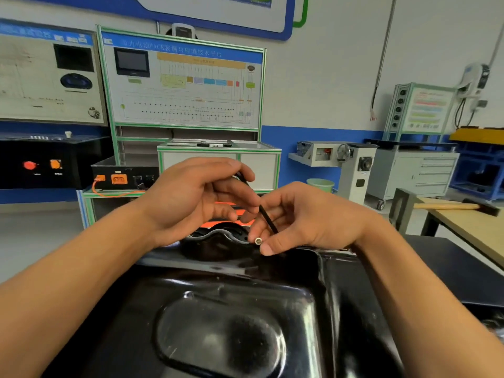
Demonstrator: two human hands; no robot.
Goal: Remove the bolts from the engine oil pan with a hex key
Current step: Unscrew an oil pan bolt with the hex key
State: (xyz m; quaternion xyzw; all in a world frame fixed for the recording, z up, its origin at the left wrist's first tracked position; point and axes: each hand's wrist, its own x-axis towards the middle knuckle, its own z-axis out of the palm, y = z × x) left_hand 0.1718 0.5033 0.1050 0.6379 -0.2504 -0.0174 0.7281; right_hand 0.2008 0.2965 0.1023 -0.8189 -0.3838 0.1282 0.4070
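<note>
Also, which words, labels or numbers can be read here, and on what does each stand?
"PACK", among blurred Chinese characters: blue header of the middle training board.
Too blurred: left board, right panel, black box labels.
No text: oil pan, hex key, bolt.

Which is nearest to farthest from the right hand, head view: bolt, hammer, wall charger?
1. bolt: pinched in the right hand's fingertips, above the pan's far edge.
2. hammer: lying on the wooden table, off to the right.
3. wall charger: mounted high up, far right background.
</note>
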